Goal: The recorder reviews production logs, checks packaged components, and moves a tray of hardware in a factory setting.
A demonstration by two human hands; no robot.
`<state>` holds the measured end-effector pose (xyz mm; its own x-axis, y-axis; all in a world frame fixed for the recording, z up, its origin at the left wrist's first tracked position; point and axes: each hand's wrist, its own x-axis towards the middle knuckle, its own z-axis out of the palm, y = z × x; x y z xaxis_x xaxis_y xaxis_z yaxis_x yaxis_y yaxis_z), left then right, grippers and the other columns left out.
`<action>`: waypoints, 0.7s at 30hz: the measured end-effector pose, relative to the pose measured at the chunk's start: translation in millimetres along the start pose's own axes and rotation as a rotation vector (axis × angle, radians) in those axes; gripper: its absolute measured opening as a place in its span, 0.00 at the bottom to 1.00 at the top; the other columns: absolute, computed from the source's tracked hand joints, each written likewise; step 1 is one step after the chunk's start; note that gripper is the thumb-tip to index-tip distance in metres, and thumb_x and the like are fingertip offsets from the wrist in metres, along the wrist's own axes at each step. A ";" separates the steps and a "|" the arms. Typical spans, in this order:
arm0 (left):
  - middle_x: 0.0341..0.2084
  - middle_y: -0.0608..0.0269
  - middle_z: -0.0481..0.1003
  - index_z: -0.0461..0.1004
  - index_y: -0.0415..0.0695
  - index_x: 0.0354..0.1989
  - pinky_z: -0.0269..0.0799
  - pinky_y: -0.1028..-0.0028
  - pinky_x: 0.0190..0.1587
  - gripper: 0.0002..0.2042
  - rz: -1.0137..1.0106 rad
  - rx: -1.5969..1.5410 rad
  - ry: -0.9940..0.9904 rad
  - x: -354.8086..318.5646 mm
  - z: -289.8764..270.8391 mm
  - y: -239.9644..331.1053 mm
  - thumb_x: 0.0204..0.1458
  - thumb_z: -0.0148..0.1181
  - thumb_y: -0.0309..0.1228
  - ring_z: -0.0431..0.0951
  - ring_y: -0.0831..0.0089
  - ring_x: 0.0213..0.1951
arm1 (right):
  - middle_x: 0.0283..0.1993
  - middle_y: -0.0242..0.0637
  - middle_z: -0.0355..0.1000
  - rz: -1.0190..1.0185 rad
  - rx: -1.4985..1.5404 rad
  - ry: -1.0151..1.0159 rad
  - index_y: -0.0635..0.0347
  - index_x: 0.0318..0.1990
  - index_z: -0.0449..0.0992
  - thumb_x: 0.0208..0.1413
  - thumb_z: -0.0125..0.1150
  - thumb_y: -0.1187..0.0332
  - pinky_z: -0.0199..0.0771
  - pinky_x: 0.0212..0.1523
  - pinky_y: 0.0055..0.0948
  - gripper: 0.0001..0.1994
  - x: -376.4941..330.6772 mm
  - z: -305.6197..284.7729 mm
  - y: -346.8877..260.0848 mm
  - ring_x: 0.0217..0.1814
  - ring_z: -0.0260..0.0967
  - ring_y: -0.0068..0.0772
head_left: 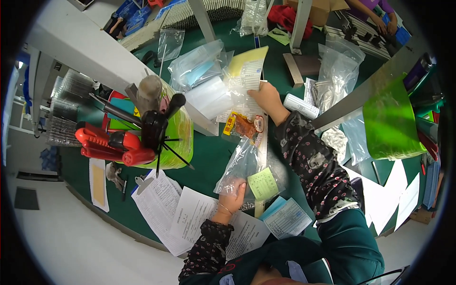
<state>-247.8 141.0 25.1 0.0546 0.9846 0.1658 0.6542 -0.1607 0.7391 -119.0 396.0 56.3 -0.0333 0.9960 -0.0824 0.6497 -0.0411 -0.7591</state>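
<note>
My left hand [232, 199] is closed on the lower edge of a clear plastic bag [237, 164] lying across the green table. A pale green printed slip [262, 184] lies at the bag's right end; I cannot tell whether it is inside. Farther off, my right hand [269, 100] pinches the right edge of a stack of yellow and white printed forms [248, 64], its far end lifted. Between the hands lies a small food packet [243, 125] with reddish contents and a yellow label. Flat clear bags [206, 97] sit left of the forms.
A green basket of tools with red handles [109, 145] stands left, beside a white shelf post [175, 95]. Printed sheets [190, 216] and a blue-white card pad [287, 218] lie near me. Another green bin [392, 123] is at right. Another person's hands [384, 23] show far right.
</note>
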 end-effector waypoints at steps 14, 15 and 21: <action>0.21 0.56 0.67 0.66 0.41 0.26 0.59 0.66 0.32 0.04 -0.005 -0.021 0.004 0.2 1.0 -2.3 0.44 0.45 0.27 0.65 0.59 0.27 | 0.31 0.44 0.68 0.030 1.197 0.387 0.68 0.36 0.65 0.44 0.51 0.73 0.64 0.30 0.27 0.11 16.4 -34.6 -14.5 0.29 0.66 0.35; 0.21 0.56 0.66 0.66 0.41 0.26 0.59 0.67 0.32 0.04 0.006 -0.015 0.009 -0.2 0.3 -3.6 0.44 0.45 0.27 0.65 0.59 0.27 | 0.34 0.44 0.67 0.034 1.282 0.368 0.70 0.36 0.64 0.45 0.49 0.75 0.65 0.32 0.26 0.10 13.0 -30.9 -16.5 0.31 0.66 0.33; 0.21 0.55 0.66 0.66 0.41 0.26 0.59 0.67 0.32 0.04 0.002 -0.012 -0.001 0.1 -3.1 0.4 0.43 0.46 0.27 0.65 0.59 0.27 | 0.30 0.44 0.67 0.186 0.886 0.032 0.74 0.32 0.65 0.43 0.54 0.70 0.64 0.29 0.25 0.13 2.7 -4.2 -21.3 0.30 0.65 0.30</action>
<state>-249.8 140.8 27.5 0.0569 0.9844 0.1666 0.6450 -0.1636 0.7464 -129.8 399.8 75.0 0.0439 0.9685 -0.2452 -0.1805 -0.2337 -0.9554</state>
